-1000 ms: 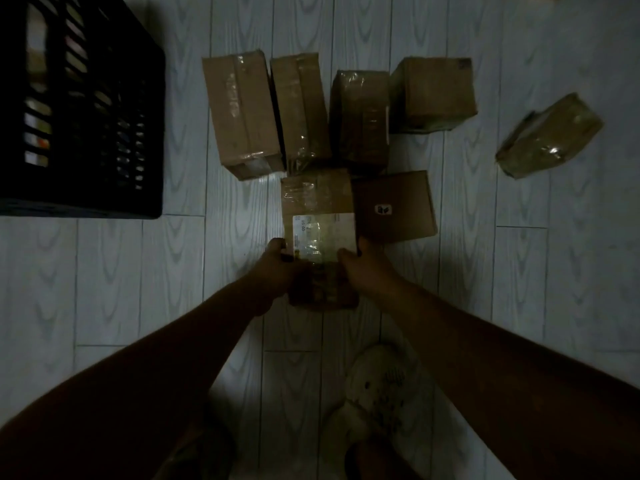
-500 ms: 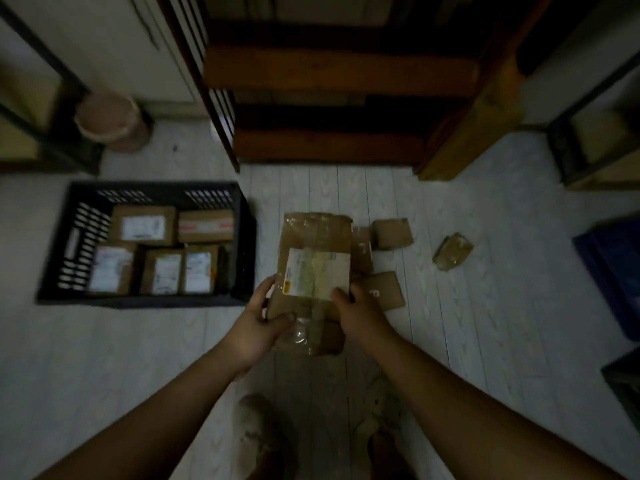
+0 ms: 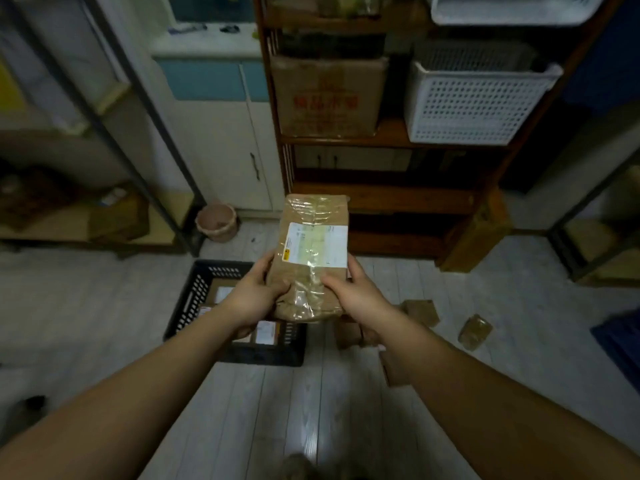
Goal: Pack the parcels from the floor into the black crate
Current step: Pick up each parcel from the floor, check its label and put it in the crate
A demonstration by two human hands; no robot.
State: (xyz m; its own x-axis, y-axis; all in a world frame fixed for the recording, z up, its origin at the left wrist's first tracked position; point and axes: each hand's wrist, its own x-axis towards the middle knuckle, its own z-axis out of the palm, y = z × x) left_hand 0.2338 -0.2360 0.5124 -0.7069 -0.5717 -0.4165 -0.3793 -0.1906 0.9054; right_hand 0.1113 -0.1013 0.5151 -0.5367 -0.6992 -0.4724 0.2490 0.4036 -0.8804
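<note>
I hold a brown taped parcel (image 3: 313, 237) with a white label up in front of me. My left hand (image 3: 254, 292) grips its lower left side and my right hand (image 3: 353, 294) grips its lower right side. Below and left of it the black crate (image 3: 188, 306) stands on the floor, with labelled parcels inside, partly hidden by my left arm. More brown parcels lie on the floor to the right: a flat one (image 3: 420, 311), a plastic-wrapped one (image 3: 474, 332), and others half hidden behind my right arm (image 3: 349, 332).
A wooden shelf unit (image 3: 398, 199) with a cardboard box (image 3: 327, 95) and white baskets (image 3: 474, 102) stands straight ahead. A small pink bucket (image 3: 217, 221) sits by the white cupboard. Metal racks flank both sides. A blue crate (image 3: 620, 348) is at the right edge.
Both hands lifted the labelled parcel off the floor and raised it high. My view tilted up from the floor to the shelves, and the crate now lies below the parcel.
</note>
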